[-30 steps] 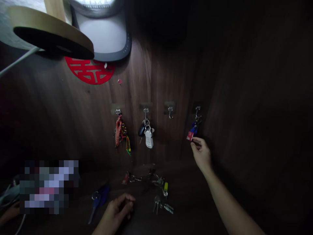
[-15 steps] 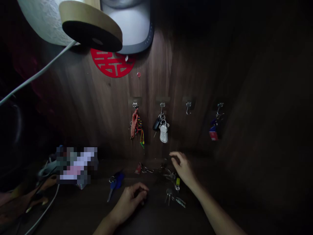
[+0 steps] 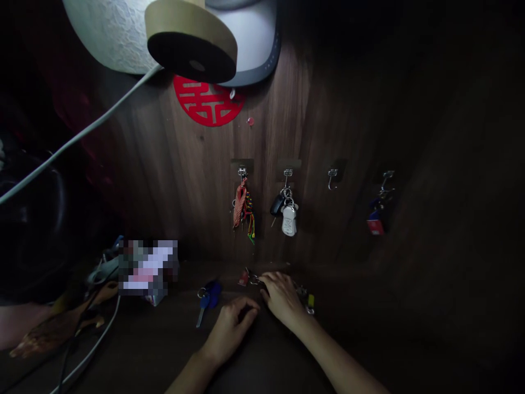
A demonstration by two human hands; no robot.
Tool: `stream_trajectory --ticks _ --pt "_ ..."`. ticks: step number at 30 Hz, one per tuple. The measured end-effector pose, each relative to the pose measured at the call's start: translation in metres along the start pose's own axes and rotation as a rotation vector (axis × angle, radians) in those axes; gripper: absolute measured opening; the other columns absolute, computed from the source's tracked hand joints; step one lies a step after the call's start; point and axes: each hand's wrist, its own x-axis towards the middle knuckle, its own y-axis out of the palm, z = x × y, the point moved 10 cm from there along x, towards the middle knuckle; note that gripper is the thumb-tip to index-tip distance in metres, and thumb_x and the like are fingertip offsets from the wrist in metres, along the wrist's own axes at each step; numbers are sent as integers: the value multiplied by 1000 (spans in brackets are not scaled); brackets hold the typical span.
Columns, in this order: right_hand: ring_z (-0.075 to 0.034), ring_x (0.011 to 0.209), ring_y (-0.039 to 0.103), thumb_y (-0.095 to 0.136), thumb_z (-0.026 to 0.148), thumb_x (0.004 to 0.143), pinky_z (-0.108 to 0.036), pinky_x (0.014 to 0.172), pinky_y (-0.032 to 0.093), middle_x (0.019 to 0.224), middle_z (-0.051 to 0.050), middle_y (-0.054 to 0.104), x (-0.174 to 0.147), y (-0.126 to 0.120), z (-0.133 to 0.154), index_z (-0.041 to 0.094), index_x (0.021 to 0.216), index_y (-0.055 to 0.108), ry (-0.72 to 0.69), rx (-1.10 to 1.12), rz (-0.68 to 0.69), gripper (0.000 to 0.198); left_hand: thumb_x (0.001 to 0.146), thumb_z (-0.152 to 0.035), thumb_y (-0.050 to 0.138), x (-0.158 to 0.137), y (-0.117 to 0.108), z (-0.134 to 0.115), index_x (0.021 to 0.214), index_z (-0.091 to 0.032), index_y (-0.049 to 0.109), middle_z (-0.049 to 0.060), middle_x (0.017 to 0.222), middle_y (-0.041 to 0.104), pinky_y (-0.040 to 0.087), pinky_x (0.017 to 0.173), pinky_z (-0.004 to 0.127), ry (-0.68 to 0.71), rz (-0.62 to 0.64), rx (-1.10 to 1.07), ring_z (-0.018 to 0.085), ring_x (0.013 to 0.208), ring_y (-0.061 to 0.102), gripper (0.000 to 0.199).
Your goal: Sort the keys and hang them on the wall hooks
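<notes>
My right hand (image 3: 281, 295) reaches over the loose keys on the dark wooden surface. Its fingertips are at a metal key ring (image 3: 254, 279) with a red tag (image 3: 243, 278); whether they touch it I cannot tell. The thumb stands apart from the fingers. Keys with a yellow-green tag (image 3: 310, 301) show past its wrist; others are hidden beneath the hand. My left hand (image 3: 230, 324) rests to the left, loosely curved, thumb and forefinger slightly apart, holding nothing visible. Farther left lies a blue key set (image 3: 208, 296).
Hooks on the wooden panel hold a braided red lanyard (image 3: 240, 205), car keys (image 3: 289, 219) and a red-and-blue tagged set (image 3: 375, 221); one hook (image 3: 332, 178) is bare. A lamp (image 3: 191, 46) with a white cable hangs above. Clutter and a pixelated box (image 3: 150, 268) lie left.
My right hand has moved left and down, from beside the keys to over them, now covering several. My left hand has barely moved. The whole view has shifted slightly.
</notes>
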Motion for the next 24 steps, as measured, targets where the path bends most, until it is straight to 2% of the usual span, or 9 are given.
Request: stream_trajectory --ticks 5,8,13,18,20,24 --pt "-23 93 57 56 7 75 -39 86 37 90 -4 67 -4 -6 17 23 81 63 -59 -53 -135 18 82 -28 52 0 -28 12 86 -23 65 4 88 67 43 83 30 13 -223 -34 22 88 60 14" --pt "-22 88 58 57 7 74 -37 82 39 86 -2 67 -7 -6 25 23 74 61 -72 -58 -170 16 79 -23 55 -1 -38 17 89 -24 66 5 92 66 41 88 35 38 -278 -42 25 93 58 16" --pt "-22 83 57 56 7 72 -35 76 39 78 -2 64 -13 -4 36 21 69 57 -80 -60 -181 14 76 -13 52 -3 -39 19 100 -26 67 6 107 64 34 97 40 96 -257 -31 26 106 51 31" --pt "-18 77 57 53 6 72 -33 74 41 77 -2 62 -24 -12 52 21 77 56 -200 69 -245 16 68 -2 49 -2 -31 25 107 -27 64 5 114 62 29 99 43 107 -216 11 28 111 47 48" --pt "-18 74 57 50 7 74 -33 73 43 76 -2 62 -28 -20 55 21 80 56 -247 122 -296 17 68 -2 51 -2 -30 26 102 -27 65 6 114 62 30 97 43 110 -199 32 29 110 47 44" --pt "-18 76 60 46 10 80 -32 72 49 78 -3 63 -33 -38 58 23 88 57 -307 215 -414 18 74 -16 58 -3 -32 22 83 -24 66 7 99 66 35 89 41 108 -185 12 28 99 52 15"
